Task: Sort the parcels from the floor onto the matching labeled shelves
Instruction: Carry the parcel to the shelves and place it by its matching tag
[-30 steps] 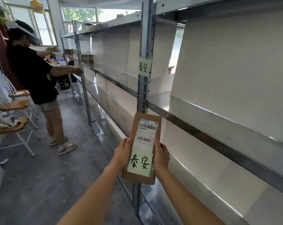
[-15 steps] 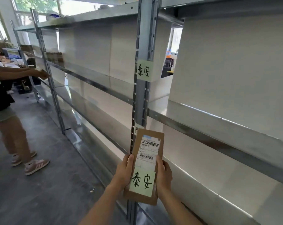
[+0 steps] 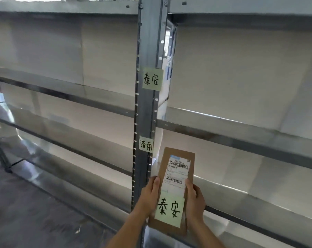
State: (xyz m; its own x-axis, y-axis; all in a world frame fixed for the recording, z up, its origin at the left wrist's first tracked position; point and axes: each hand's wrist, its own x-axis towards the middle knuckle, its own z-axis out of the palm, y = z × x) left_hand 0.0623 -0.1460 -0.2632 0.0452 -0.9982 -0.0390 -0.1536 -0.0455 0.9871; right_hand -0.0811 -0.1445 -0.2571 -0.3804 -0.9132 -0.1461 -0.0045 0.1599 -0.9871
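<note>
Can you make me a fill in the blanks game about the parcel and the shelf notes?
1. The parcel is held by ____ hands.
2. The green note on the parcel matches the ____ note on the post.
3. The parcel's wrapping is the colour ____.
4. The note 济南 sits ____ the note 泰安 on the post.

Missing words: two; upper; brown; below

Single head-worn wide-angle view, no second camera to overlap with. It looked forward and slightly down from standing height, close up to a metal shelving rack, roughly square on to the upright post [image 3: 146, 108], which ran through the centre of frame. Shelf levels [image 3: 241, 133] spread left and right with wide-angle bending. Grey floor [image 3: 26, 212] showed lower left. Both forearms entered from the bottom edge, near the lens.
</note>
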